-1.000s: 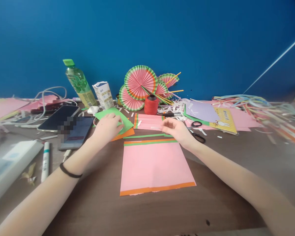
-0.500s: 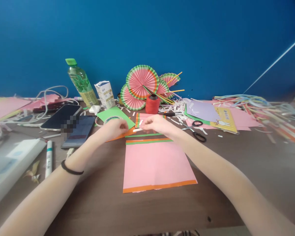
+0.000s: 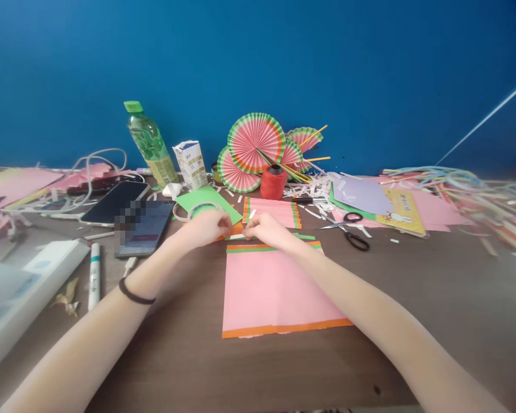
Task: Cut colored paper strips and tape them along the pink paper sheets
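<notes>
My left hand (image 3: 212,225) is closed in a pinch above the edge of an orange paper (image 3: 235,229), beside a roll of tape (image 3: 181,213) on green paper (image 3: 202,198). Close to its right, my right hand (image 3: 266,230) has its fingertips pressed together. Between the two lies a small white strip (image 3: 237,236); whether either hand grips it I cannot tell. Nearer me lies a pink sheet (image 3: 275,289) with orange and green bands, partly under my right forearm. A green strip (image 3: 304,236) shows past my right hand. Beyond it is a pleated pink paper (image 3: 275,210).
Pleated paper fans (image 3: 257,143) lean at the blue wall behind a red thread spool (image 3: 272,182). Scissors (image 3: 348,225) lie right, near a yellow booklet (image 3: 402,212). A bottle (image 3: 150,146), a carton (image 3: 190,166), phones (image 3: 148,229) and a marker (image 3: 94,278) are left.
My hands have come closer together and slightly nearer me, with the white strip now between them. The whole view has shifted a little, so still things appear further right.
</notes>
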The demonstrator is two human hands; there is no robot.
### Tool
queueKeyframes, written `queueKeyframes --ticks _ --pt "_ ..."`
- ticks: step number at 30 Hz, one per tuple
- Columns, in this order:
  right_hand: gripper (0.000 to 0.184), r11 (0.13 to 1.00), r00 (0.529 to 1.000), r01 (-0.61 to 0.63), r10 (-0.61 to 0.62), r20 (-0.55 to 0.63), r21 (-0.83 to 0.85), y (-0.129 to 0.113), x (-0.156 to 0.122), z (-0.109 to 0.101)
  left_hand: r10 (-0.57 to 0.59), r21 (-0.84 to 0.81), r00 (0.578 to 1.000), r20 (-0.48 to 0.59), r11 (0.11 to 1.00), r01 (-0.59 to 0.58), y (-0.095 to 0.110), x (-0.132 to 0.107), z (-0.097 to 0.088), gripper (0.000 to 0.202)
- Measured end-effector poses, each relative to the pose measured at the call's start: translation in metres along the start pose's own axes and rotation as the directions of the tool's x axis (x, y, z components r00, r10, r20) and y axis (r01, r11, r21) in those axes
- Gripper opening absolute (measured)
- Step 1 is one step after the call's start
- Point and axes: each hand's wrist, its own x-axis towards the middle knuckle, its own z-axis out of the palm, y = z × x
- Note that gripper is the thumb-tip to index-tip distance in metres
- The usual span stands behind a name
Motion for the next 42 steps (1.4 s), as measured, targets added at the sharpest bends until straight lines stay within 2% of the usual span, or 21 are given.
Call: queueKeyframes --ticks 5,19,29,35,42 --pt "0.008 1.000 1.000 0.008 -0.008 -0.020 0.009 0.003 0.002 0.004 -0.011 -0.046 0.997 0.072 0.999 0.014 0.003 0.000 0.001 0.021" --pt "0.011 0.996 0.998 -0.044 0.040 -0.055 -0.073 0.002 0.001 0.012 -0.028 -0.005 0.996 0.083 1.000 0.028 0.004 -0.002 -0.001 0.020" --pt "0.012 0.994 0.996 -0.036 0.027 -0.087 -0.103 0.003 0.000 0.016 -0.080 0.029 0.995 0.056 0.997 0.078 0.004 -0.002 -0.001 0.018" --pt "0.013 0.990 0.994 -0.038 0.024 -0.103 -0.133 0.001 -0.001 0.016 -0.072 0.029 0.996 0.052 0.997 0.070 0.006 -0.003 -0.002 0.017" --pt "0.013 0.993 0.994 -0.048 0.038 -0.101 -0.104 0.002 -0.001 0.016 -0.070 0.020 0.996 0.051 0.997 0.069 0.006 -0.004 -0.002 0.018"
